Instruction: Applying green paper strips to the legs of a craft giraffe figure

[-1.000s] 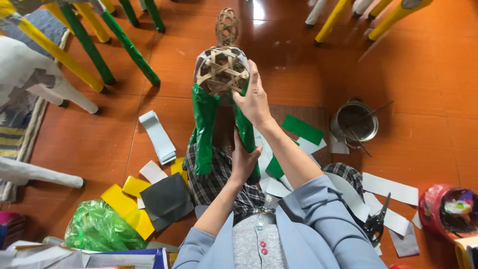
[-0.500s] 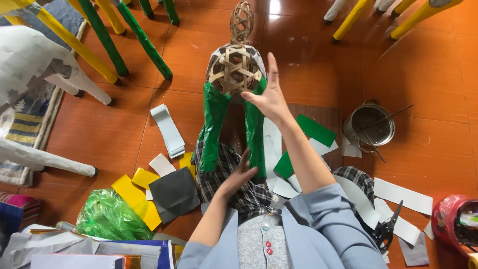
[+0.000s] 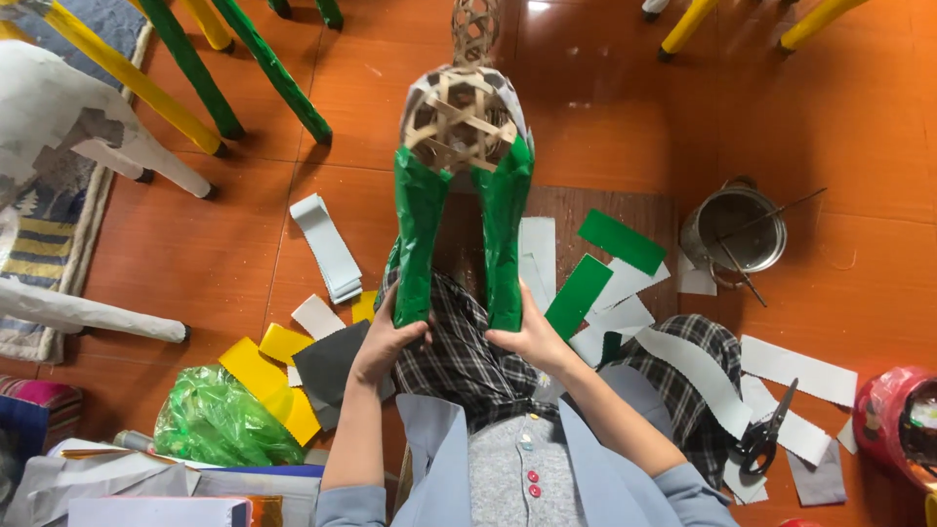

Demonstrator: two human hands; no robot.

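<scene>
Fingers (image 3: 405, 327) of the left hand (image 3: 386, 344) clamped round one green paper-wrapped leg (image 3: 418, 239) of the woven bamboo lattice figure (image 3: 459, 122); right hand (image 3: 532, 337) clamped on the other green leg (image 3: 504, 244). Figure held above the lap, body pointing away, just beyond the checked trousers (image 3: 459, 356). Metal pot (image 3: 734, 229) sits right of figure; scissors (image 3: 766, 434) near right knee. Judgement: grip both legs evenly, low down, without crushing the paper.
</scene>
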